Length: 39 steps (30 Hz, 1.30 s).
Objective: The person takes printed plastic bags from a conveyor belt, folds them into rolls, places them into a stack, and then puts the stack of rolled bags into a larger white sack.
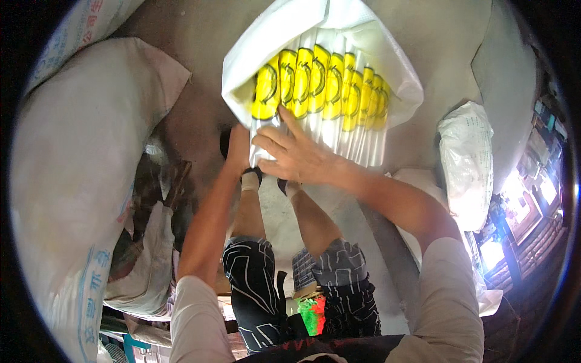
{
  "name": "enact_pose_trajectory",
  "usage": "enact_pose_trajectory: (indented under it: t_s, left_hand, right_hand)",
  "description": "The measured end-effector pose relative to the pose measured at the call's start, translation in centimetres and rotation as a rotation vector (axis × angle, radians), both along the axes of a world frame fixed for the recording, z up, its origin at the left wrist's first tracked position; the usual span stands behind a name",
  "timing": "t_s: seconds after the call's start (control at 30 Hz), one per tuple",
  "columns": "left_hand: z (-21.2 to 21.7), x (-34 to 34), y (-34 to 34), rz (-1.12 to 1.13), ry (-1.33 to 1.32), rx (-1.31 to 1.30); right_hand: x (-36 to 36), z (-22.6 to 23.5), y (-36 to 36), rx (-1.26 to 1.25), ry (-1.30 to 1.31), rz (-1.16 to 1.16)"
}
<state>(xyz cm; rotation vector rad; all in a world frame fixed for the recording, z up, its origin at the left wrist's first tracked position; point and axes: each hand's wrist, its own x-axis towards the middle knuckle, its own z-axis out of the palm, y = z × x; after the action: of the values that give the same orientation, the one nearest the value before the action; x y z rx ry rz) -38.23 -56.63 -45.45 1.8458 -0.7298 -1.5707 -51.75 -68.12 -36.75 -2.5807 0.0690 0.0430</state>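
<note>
A white woven sack (245,51) stands with its mouth spread wide in front of me. Inside it is a row of clear plastic packets (318,78), lined up side by side, each with a yellow patch and black marks. My right hand (296,154) lies across the lower left ends of the packets with its fingers spread, the index finger pointing up along them. At the row's left edge is my left hand (239,145), its fingers hidden behind the packets and sack.
Large stuffed white sacks (78,151) fill the left side. A smaller filled white bag (466,157) lies at the right. Below the open sack are my feet and legs (248,212). A red and green item (311,314) shows between my knees.
</note>
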Motion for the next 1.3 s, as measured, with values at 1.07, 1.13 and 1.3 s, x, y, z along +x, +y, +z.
enact_pose_trajectory:
  t_s: [1.07,1.13,1.3]
  left_hand:
    - [14.5,-14.0,-17.6,-1.959,-0.413,-0.936]
    - [13.6,-12.5,-17.2,-2.079,-0.498,-1.051]
    - [9.6,-13.9,-18.0,-2.285,-0.633,-1.114]
  right_hand:
    - [-21.1,-2.7,5.4,1.273,0.150,-1.786]
    - [-21.2,-2.1,4.8,1.452,0.179,-1.801]
    - [-20.6,6.7,3.8,1.154,0.144,-1.693]
